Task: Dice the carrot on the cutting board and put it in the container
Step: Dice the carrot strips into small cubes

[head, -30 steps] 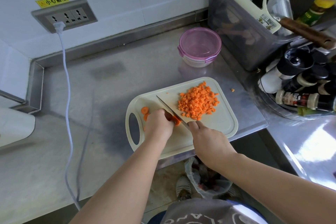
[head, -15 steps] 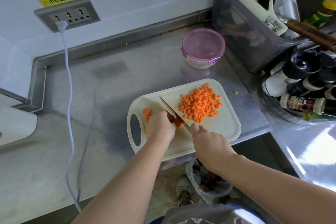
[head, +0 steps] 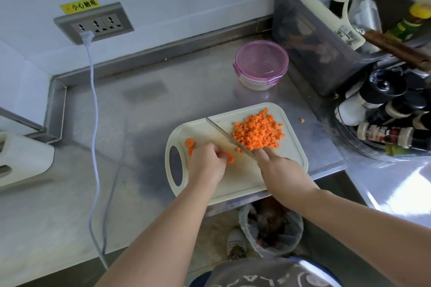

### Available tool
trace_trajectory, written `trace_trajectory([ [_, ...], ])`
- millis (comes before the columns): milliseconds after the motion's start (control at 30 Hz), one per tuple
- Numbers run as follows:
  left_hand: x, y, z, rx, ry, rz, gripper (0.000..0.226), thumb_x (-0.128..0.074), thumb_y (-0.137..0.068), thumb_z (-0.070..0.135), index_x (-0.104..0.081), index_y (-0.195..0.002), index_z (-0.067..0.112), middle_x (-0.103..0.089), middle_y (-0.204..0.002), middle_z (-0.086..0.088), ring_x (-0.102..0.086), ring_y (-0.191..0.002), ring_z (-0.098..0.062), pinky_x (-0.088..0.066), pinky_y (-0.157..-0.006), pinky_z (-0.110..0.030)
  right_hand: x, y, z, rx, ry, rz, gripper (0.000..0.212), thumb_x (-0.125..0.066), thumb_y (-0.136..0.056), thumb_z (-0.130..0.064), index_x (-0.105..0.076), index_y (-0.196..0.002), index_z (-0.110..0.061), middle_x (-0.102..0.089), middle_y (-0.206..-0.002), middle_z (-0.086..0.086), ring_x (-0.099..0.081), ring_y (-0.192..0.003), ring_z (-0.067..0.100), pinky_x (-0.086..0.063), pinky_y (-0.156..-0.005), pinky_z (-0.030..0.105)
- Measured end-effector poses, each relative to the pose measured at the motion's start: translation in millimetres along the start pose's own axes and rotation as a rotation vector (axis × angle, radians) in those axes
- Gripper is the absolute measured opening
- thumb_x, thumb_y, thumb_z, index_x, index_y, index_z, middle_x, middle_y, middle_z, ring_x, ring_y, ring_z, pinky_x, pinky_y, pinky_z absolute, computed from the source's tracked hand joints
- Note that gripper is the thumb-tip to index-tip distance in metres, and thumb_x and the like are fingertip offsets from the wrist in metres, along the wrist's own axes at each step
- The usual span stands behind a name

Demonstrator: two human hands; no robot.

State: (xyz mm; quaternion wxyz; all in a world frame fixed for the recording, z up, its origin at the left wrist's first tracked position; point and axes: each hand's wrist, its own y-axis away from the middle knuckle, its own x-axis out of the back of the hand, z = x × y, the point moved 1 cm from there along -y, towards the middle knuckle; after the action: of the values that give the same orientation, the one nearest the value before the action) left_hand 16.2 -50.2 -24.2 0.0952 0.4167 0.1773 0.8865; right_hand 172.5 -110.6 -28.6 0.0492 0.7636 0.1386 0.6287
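On the steel tabletop [head: 116, 147], near its front edge: a cream cutting board [head: 245, 179], handle hole to the left. Heaped on the board's far right corner, the diced carrot [head: 257, 133]. Near the handle hole, a few carrot slices [head: 190, 142], some tucked under the left hand [head: 206, 164], fingers curled down and holding them against the board. Right hand [head: 282, 170] gripping the knife [head: 224, 134], fingers closed round the handle and forefinger stretched along the blade's back. Blade slanting away to the upper left, between the slices and the heap, edge just beside the dice.

Beyond the board, apart from it: the container [head: 261, 63], round, pink lid clipped on. One stray carrot bit [head: 302, 120] on the tabletop right of the board. Crowding the right side, a grey bin [head: 310, 37] stuffed with utensils and a tray of spice bottles [head: 384, 135]. Down the left, a white cable [head: 94, 100] trailing from the wall socket [head: 94, 23] across the tabletop. Below the front edge, an open plastic bag [head: 270, 230].
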Motion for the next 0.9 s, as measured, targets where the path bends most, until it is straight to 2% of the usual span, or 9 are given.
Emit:
trace_trajectory([
  [67, 8.3, 0.0, -3.9, 0.005, 0.072, 0.022, 0.03, -0.058, -0.089, 0.017, -0.057, -0.061, 0.026, -0.062, -0.066, 0.011, -0.063, -0.068, -0.015, -0.049, -0.059, -0.026, -6.1, 10.1, 15.6, 0.085, 0.027, 0.123, 0.062, -0.073, -0.066, 0.003, -0.039, -0.115, -0.017, -0.04, -0.089, -0.003, -0.042, -0.044, 0.021, -0.036, -0.037, 0.03],
  [133, 25.1, -5.6, -10.4, 0.05, 0.218, 0.107, 0.021, -0.054, -0.09, 0.014, -0.065, -0.073, 0.022, -0.067, -0.067, 0.003, -0.065, -0.055, -0.017, -0.055, -0.053, -0.028, -11.4, 20.6, 29.7, 0.148, 0.055, 0.181, 0.069, -0.079, -0.059, 0.005, -0.045, -0.115, -0.016, -0.052, -0.094, 0.0, -0.045, -0.044, 0.021, -0.04, -0.035, 0.031],
  [200, 48.5, -10.3, -15.2, 0.056, 0.295, 0.29, 0.015, -0.054, -0.091, 0.012, -0.068, -0.095, 0.016, -0.066, -0.08, 0.004, -0.057, -0.051, -0.001, -0.045, -0.047, -0.008, -14.4, 28.8, 39.3, 0.233, 0.093, 0.237, 0.067, -0.077, -0.058, 0.007, -0.049, -0.115, -0.016, -0.056, -0.098, 0.003, -0.047, -0.048, 0.022, -0.048, -0.041, 0.035],
  [267, 63.4, -14.4, -13.4, -0.076, 0.238, 0.349, 0.015, -0.056, -0.091, 0.014, -0.066, -0.1, 0.02, -0.064, -0.09, 0.007, -0.053, -0.056, 0.007, -0.039, -0.053, -0.001, -12.4, 33.5, 43.2, 0.325, 0.15, 0.28, 0.07, -0.076, -0.055, 0.008, -0.048, -0.115, -0.015, -0.059, -0.098, 0.006, -0.048, -0.049, 0.023, -0.052, -0.051, 0.034],
  [367, 52.8, -6.4, 9.4, -0.336, 0.033, -0.036, 0.015, -0.063, -0.087, 0.021, -0.067, -0.098, 0.031, -0.065, -0.087, 0.012, -0.057, -0.057, 0.004, -0.047, -0.055, -0.014, -7.5, 34.0, 46.4, 0.404, 0.192, 0.286, 0.069, -0.076, -0.058, 0.003, -0.047, -0.117, -0.016, -0.059, -0.096, 0.007, -0.057, -0.055, 0.023, -0.054, -0.063, 0.033],
  [467, 19.6, 0.9, 17.3, -0.529, -0.368, -0.32, 0.029, -0.071, -0.082, 0.027, -0.069, -0.111, 0.026, -0.066, -0.11, 0.008, -0.061, -0.095, -0.005, -0.047, -0.085, -0.024, -0.1, 33.1, 48.1, 0.444, 0.229, 0.276, 0.063, -0.081, -0.054, -0.002, -0.056, -0.11, -0.016, -0.06, -0.093, 0.006, -0.059, -0.058, 0.019, -0.052, -0.064, 0.029],
  [533, 7.2, 0.8, 15.4, -0.519, -0.418, -0.355, 0.031, -0.072, -0.08, 0.031, -0.069, -0.111, 0.027, -0.065, -0.116, 0.01, -0.057, -0.104, -0.01, -0.045, -0.093, -0.03, 4.3, 33.6, 49.7, 0.449, 0.255, 0.27, 0.06, -0.082, -0.052, -0.004, -0.062, -0.107, -0.016, -0.06, -0.092, 0.006, -0.058, -0.056, 0.018, -0.049, -0.065, 0.028],
  [767, -7.3, 5.1, 16.0, -0.461, -0.374, -0.364, 0.017, -0.067, -0.084, 0.025, -0.069, -0.1, 0.029, -0.062, -0.09, 0.015, -0.059, -0.086, -0.006, -0.049, -0.078, -0.024, 7.6, 37.3, 55.0, 0.469, 0.291, 0.26, 0.053, -0.083, -0.052, -0.007, -0.067, -0.102, -0.017, -0.061, -0.091, 0.005, -0.056, -0.053, 0.017, -0.049, -0.064, 0.028],
  [900, -12.4, 7.7, 13.3, -0.418, -0.326, -0.278, 0.025, -0.064, -0.084, 0.018, -0.066, -0.109, 0.023, -0.064, -0.095, 0.011, -0.06, -0.088, -0.009, -0.049, -0.079, -0.024, 8.6, 42.0, 60.0, 0.468, 0.29, 0.232, 0.053, -0.083, -0.051, -0.006, -0.068, -0.1, -0.018, -0.06, -0.089, 0.003, -0.054, -0.05, 0.015, -0.049, -0.063, 0.025],
])
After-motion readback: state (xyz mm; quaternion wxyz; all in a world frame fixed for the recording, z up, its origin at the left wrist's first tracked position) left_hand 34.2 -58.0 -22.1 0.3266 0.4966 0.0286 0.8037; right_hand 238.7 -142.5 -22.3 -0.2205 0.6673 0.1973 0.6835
